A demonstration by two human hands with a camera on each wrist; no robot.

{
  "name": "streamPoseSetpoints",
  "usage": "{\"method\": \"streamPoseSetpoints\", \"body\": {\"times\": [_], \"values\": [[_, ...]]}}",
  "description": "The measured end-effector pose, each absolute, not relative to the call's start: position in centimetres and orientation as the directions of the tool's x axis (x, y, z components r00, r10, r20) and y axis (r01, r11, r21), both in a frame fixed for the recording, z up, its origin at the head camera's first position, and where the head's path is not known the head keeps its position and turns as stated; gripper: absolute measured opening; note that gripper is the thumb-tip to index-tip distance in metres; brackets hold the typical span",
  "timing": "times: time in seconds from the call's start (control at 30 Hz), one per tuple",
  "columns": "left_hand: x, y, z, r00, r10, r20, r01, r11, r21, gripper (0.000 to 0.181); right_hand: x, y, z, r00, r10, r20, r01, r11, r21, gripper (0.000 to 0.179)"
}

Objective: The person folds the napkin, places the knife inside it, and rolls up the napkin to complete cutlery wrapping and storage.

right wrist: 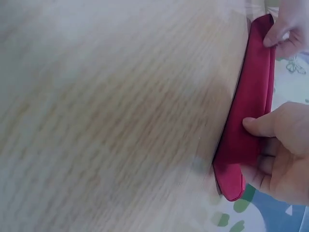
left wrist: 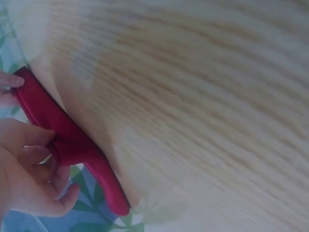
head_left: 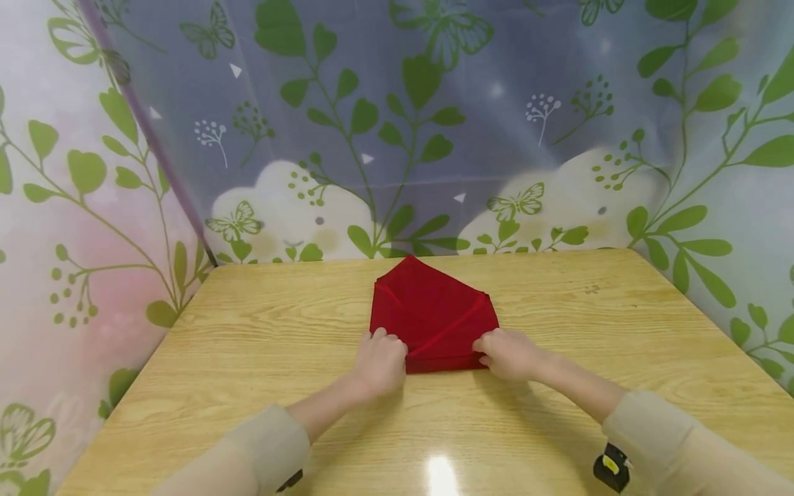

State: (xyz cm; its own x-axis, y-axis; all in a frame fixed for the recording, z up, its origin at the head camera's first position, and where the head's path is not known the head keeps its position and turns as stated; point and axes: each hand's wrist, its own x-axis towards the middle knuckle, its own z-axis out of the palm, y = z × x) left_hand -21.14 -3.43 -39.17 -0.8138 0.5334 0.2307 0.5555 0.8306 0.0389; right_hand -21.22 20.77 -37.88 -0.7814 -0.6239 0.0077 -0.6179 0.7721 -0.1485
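Observation:
A folded red cloth [head_left: 437,313] lies on the wooden table, its far end coming to a point and its near edge turned over in a straight band. My left hand [head_left: 380,362] pinches the near left corner. At the near right corner, my right hand [head_left: 510,353] grips the same band. In the left wrist view, the thumb and fingers of the left hand [left wrist: 31,166] hold the red fabric [left wrist: 53,116] between them. Close up in the right wrist view, the right hand [right wrist: 285,150] has its thumb on top of the folded band [right wrist: 248,92] and its fingers underneath.
The light wooden table [head_left: 279,324] reaches back to a patterned curtain [head_left: 347,138] with leaves and butterflies. Similar fabric hangs along the left [head_left: 93,207] and right sides. A black strap device [head_left: 612,467] is worn near the right sleeve.

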Motion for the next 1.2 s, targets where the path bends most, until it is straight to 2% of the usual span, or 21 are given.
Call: {"method": "streamPoseSetpoints", "body": {"times": [0.13, 0.23, 0.4, 0.73, 0.9, 1.03, 1.13, 1.2], "values": [[-21.6, -3.5, -39.0, -0.851, 0.497, 0.168, 0.520, 0.842, 0.145, 0.039, -21.4, 20.9, -37.8, -0.803, -0.595, -0.001, -0.585, 0.790, -0.182, 0.010], [-21.9, -3.6, -39.0, -0.861, 0.488, 0.140, 0.506, 0.846, 0.166, 0.040, -21.4, 20.9, -37.9, -0.804, -0.595, 0.005, -0.586, 0.791, -0.174, 0.008], [-22.2, -3.5, -39.2, -0.861, 0.483, 0.159, 0.505, 0.849, 0.156, 0.038, -21.4, 20.6, -37.9, -0.799, -0.601, 0.021, -0.597, 0.788, -0.154, 0.005], [-22.4, -3.3, -39.0, -0.860, 0.482, 0.169, 0.503, 0.857, 0.117, 0.039, -21.8, 20.5, -38.6, -0.798, -0.600, 0.061, -0.603, 0.794, -0.072, 0.010], [-22.6, -3.0, -38.9, -0.868, 0.473, 0.154, 0.488, 0.869, 0.080, 0.037, -22.0, 20.4, -38.8, -0.842, -0.536, 0.062, -0.538, 0.829, -0.151, 0.004], [-22.7, -2.9, -39.1, -0.838, 0.522, 0.160, 0.523, 0.851, -0.041, 0.023, -22.1, 20.3, -38.9, -0.858, -0.507, 0.085, -0.513, 0.837, -0.191, 0.008], [-22.5, -2.9, -39.3, -0.751, 0.636, 0.178, 0.594, 0.768, -0.237, 0.009, -22.1, 20.3, -39.1, -0.853, -0.509, 0.117, -0.522, 0.835, -0.172, 0.011], [-22.3, -2.8, -39.5, -0.673, 0.714, 0.193, 0.626, 0.688, -0.366, 0.007, -22.1, 20.3, -39.3, -0.850, -0.508, 0.138, -0.526, 0.837, -0.154, 0.013]]}}
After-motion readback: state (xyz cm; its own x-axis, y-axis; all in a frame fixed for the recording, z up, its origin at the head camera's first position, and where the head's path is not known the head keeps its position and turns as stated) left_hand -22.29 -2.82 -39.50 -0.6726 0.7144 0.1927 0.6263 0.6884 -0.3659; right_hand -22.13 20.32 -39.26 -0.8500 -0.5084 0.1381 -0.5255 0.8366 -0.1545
